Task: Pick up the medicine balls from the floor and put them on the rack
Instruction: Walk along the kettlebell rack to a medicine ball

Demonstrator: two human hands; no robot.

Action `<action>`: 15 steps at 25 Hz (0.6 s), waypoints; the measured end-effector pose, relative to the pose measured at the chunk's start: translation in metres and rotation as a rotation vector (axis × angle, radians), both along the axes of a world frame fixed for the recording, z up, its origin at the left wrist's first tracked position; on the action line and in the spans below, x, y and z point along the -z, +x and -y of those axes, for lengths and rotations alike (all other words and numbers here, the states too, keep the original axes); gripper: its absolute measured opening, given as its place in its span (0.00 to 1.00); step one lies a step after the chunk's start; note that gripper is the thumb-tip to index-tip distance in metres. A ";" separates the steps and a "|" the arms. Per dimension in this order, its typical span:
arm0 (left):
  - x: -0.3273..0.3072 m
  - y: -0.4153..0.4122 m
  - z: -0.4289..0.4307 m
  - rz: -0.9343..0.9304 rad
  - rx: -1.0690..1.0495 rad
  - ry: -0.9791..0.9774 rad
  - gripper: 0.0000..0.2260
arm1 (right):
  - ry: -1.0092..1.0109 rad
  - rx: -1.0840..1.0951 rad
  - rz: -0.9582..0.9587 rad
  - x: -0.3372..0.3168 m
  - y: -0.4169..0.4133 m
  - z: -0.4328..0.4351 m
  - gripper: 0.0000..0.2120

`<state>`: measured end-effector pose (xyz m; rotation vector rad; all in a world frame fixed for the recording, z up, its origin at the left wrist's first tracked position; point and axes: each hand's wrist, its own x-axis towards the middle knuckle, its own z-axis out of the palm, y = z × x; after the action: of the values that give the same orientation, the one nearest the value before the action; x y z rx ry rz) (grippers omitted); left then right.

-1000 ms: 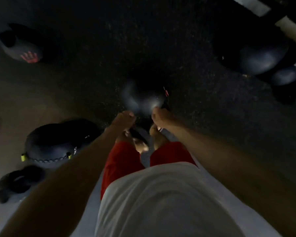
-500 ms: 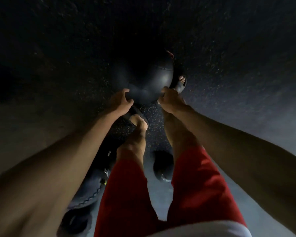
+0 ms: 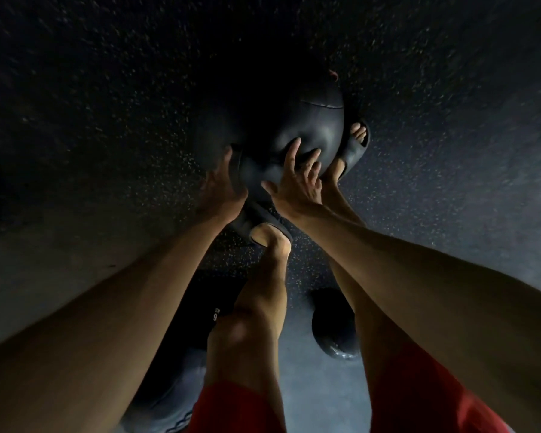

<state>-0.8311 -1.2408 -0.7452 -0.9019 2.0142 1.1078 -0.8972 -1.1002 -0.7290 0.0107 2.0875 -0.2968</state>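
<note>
A person bends over a dark medicine ball [image 3: 297,126] that sits low over the speckled floor [image 3: 107,89], between the feet. The left hand [image 3: 221,189] presses flat against its left side, and the right hand [image 3: 297,179] spreads its fingers [image 3: 292,154] over the near right face, so the 2 hands cup the ball between them. A black sandal [image 3: 355,150] touches the ball's right edge. 2 more dark balls [image 3: 333,326] lie behind the legs, by the red shorts [image 3: 425,392].
</note>
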 end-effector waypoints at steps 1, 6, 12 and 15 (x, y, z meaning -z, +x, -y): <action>0.001 0.000 0.000 -0.011 0.007 0.000 0.40 | 0.002 0.009 -0.022 0.002 -0.003 0.001 0.47; -0.012 -0.029 -0.001 -0.036 0.095 -0.085 0.40 | 0.007 0.057 -0.091 0.006 -0.031 0.006 0.41; -0.019 -0.064 -0.009 -0.259 0.132 -0.218 0.33 | -0.023 0.134 -0.069 0.009 -0.092 -0.002 0.39; -0.019 -0.086 -0.022 -0.219 0.179 -0.312 0.41 | -0.065 0.212 -0.061 0.021 -0.143 -0.003 0.39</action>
<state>-0.9175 -1.2185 -0.7261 -0.7560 2.4439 0.8378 -1.0406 -1.0975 -0.7505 0.1866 2.1394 -0.4993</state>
